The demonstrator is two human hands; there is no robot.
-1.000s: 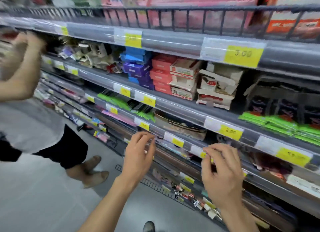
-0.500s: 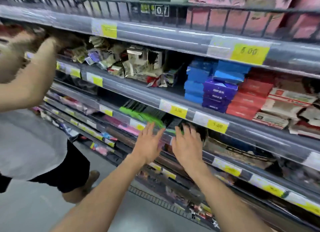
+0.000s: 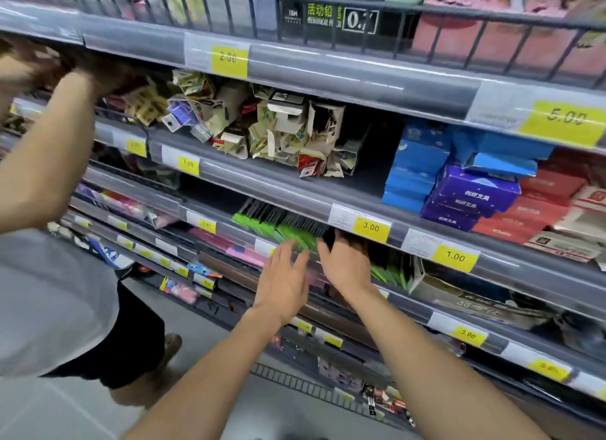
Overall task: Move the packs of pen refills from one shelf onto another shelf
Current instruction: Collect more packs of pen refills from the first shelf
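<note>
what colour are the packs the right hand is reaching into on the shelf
Bright green with black tops. The head view shows the packs best, just ahead of the right hand.

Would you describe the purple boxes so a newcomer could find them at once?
Start at the yellow 5.00 price tag at upper right and drop to the shelf beneath it. The purple boxes are stacked there, between the blue boxes and the red boxes; only they are purple with white lettering.
</note>
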